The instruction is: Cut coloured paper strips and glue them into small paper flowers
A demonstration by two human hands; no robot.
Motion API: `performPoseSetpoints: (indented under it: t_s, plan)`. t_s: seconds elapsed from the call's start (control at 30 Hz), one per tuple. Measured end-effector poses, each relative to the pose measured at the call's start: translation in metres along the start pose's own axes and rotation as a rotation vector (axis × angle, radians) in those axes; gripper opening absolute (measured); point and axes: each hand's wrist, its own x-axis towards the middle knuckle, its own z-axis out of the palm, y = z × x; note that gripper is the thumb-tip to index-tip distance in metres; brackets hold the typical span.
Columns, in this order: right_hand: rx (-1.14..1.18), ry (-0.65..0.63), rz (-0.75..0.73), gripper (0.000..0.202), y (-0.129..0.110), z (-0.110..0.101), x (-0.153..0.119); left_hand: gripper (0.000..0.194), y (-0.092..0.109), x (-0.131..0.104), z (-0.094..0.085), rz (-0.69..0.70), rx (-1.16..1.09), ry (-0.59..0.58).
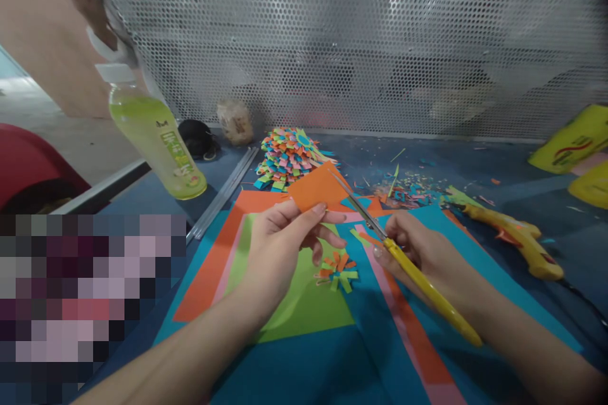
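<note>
My left hand (pixel 289 234) pinches a piece of orange paper (pixel 318 186) by its lower edge, holding it up over the sheets. In my right hand (pixel 418 247) is a pair of scissors (pixel 422 285) with yellow handles, its blades pointing up and left toward the paper's right side. Whether the blades touch the paper, I cannot tell. Below, between both hands, lies a small paper flower (pixel 339 272) of orange, green and blue strips. Under it spread coloured sheets: a green sheet (pixel 304 316), a blue sheet (pixel 304 367) and an orange sheet (pixel 204 291).
Behind the sheets stands a pile of multicoloured paper flowers (pixel 289 155). Paper scraps (pixel 413 193) lie to its right, near a yellow glue gun (pixel 517 234) with a cord. At left are clear glue sticks (pixel 225 190) and a drink bottle (pixel 156 139). A perforated metal panel (pixel 332 31) closes the back.
</note>
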Motion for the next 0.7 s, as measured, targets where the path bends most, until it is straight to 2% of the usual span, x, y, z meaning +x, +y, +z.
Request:
performPoseSetpoints:
  t_s: [0.23,0.7]
  plan:
    - [0.042,-0.02,0.019,0.026,-0.0014,0.0003,0.0012,0.018,-0.0016,0.0016,-0.0015,-0.027,0.008,-0.07]
    - [-0.015,0.021,-0.017,0.027,0.0016,0.0017,0.0012,0.019,-0.002,0.0027,-0.0026,-0.014,-0.004,-0.095]
